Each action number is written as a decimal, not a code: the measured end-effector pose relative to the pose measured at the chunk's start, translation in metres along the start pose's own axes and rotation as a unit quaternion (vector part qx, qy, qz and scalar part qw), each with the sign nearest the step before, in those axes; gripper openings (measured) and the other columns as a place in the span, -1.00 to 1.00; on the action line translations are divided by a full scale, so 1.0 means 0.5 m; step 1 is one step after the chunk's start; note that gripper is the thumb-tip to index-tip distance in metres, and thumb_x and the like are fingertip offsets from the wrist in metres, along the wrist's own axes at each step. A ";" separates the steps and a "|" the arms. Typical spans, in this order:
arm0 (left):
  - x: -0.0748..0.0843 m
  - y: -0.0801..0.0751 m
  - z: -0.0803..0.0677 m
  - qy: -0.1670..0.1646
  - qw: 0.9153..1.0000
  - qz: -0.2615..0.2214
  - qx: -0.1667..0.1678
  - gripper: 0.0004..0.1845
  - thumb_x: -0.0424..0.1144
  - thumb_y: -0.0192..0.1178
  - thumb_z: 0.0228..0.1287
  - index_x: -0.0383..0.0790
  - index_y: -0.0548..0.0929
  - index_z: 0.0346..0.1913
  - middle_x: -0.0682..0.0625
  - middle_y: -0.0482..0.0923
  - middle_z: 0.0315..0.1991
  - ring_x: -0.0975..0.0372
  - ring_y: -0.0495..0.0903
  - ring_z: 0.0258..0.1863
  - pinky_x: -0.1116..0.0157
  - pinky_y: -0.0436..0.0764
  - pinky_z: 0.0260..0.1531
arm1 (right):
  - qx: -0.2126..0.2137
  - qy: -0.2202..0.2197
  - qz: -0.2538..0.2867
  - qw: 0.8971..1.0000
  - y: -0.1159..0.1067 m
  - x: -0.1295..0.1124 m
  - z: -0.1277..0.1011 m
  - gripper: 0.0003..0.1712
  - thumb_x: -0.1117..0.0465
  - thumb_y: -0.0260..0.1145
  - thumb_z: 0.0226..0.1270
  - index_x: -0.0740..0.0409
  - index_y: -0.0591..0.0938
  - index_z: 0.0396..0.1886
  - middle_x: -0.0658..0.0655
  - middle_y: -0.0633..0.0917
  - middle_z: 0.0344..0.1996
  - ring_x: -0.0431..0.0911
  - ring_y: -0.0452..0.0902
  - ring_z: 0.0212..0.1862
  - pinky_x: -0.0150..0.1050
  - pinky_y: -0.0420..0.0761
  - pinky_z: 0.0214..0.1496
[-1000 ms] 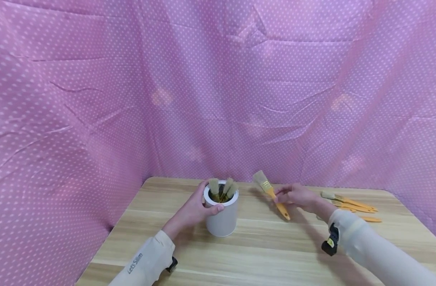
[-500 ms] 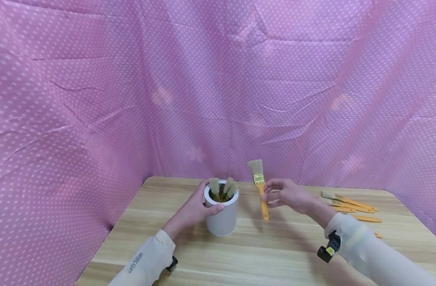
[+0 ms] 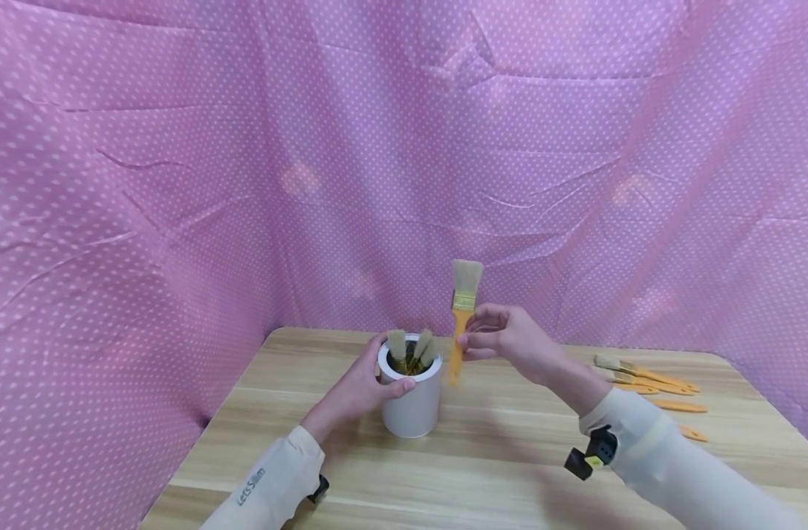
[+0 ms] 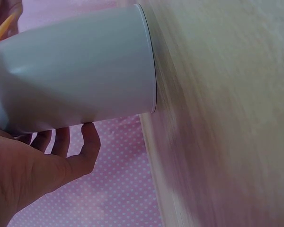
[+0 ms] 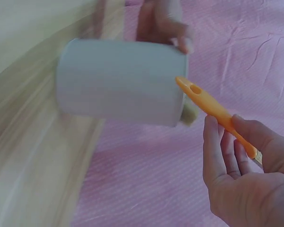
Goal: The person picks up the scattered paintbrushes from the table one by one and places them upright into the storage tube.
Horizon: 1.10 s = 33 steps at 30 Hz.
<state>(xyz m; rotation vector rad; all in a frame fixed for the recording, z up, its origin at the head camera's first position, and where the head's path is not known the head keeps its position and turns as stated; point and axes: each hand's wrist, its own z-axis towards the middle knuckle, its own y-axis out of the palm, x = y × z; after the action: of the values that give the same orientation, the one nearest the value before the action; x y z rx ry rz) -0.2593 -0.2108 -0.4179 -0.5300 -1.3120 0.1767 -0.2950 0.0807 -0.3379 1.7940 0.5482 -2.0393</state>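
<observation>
Left hand (image 3: 360,390): fingers curled round white canister (image 3: 412,401), steadying it.
Right hand (image 3: 510,344): pinches orange paintbrush (image 3: 461,316).
Change: brush lifted from table (image 3: 496,456), now upright, just right of canister.

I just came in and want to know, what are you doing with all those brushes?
A person's right hand holds an orange-handled paintbrush upright, bristles up, in the air just beside a white can. The left hand grips the can, which stands on the wooden table with three brushes already in it. More brushes lie at the right.
</observation>
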 end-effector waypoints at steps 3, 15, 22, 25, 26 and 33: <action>-0.001 0.001 -0.002 -0.005 1.000 -0.006 -0.001 0.17 0.16 0.49 0.15 -0.07 -0.03 0.63 -0.13 0.20 0.49 -0.01 0.17 0.47 -0.19 0.13 0.41 | 0.015 -0.017 0.007 1.000 0.017 -0.012 0.009 -0.57 0.40 0.51 0.23 0.48 0.56 0.02 0.40 0.69 -0.09 0.22 0.69 -0.04 0.10 0.66 0.06; 0.002 0.005 -0.003 -0.017 1.000 0.001 -0.005 0.19 0.22 0.47 0.14 -0.09 -0.05 0.63 -0.13 0.20 0.50 -0.01 0.18 0.47 -0.19 0.12 0.41 | 0.037 -0.077 -0.085 0.993 0.088 -0.018 0.048 -0.67 0.32 0.54 0.22 0.34 0.66 -0.07 0.25 0.74 -0.17 0.10 0.71 -0.09 -0.03 0.72 -0.05; 0.002 -0.002 -0.001 -0.012 1.000 0.003 0.000 0.16 0.19 0.48 0.14 -0.07 -0.02 0.62 -0.09 0.27 0.44 0.04 0.29 0.40 -0.12 0.22 0.39 | 0.061 -0.149 -0.224 0.961 0.146 -0.004 0.062 -0.76 0.34 0.54 0.23 0.26 0.68 -0.16 0.09 0.75 -0.29 -0.06 0.72 -0.23 -0.20 0.73 -0.17; 0.000 -0.002 -0.001 -0.012 1.000 -0.001 -0.001 0.16 0.18 0.48 0.15 -0.07 -0.03 0.62 -0.11 0.27 0.44 0.03 0.30 0.40 -0.12 0.21 0.40 | 0.079 -0.164 -0.247 0.952 0.160 0.005 0.065 -0.76 0.36 0.55 0.21 0.26 0.68 -0.17 0.07 0.75 -0.30 -0.09 0.71 -0.25 -0.25 0.72 -0.17; 0.000 -0.001 -0.001 -0.011 1.000 -0.002 -0.001 0.16 0.18 0.48 0.15 -0.07 -0.03 0.62 -0.11 0.26 0.44 0.02 0.29 0.40 -0.12 0.20 0.40 | 0.083 -0.167 -0.251 0.950 0.163 0.008 0.066 -0.76 0.37 0.55 0.21 0.26 0.68 -0.17 0.07 0.75 -0.30 -0.09 0.71 -0.24 -0.26 0.72 -0.17; -0.002 -0.002 0.000 0.014 1.000 -0.013 -0.005 0.12 0.13 0.48 0.18 -0.04 -0.01 0.61 -0.09 0.22 0.46 0.03 0.26 0.42 -0.13 0.18 0.41 | 0.095 -0.198 -0.243 0.945 0.156 0.010 0.069 -0.62 0.38 0.54 0.21 0.38 0.67 0.00 0.22 0.76 -0.19 0.01 0.73 -0.19 -0.24 0.73 -0.14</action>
<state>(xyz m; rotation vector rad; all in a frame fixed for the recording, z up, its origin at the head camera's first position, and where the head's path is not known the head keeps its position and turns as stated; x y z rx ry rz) -0.2598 -0.2120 -0.4182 -0.5216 -1.2921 0.1406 -0.2847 -0.0040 -0.3429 1.3658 0.7438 -2.7827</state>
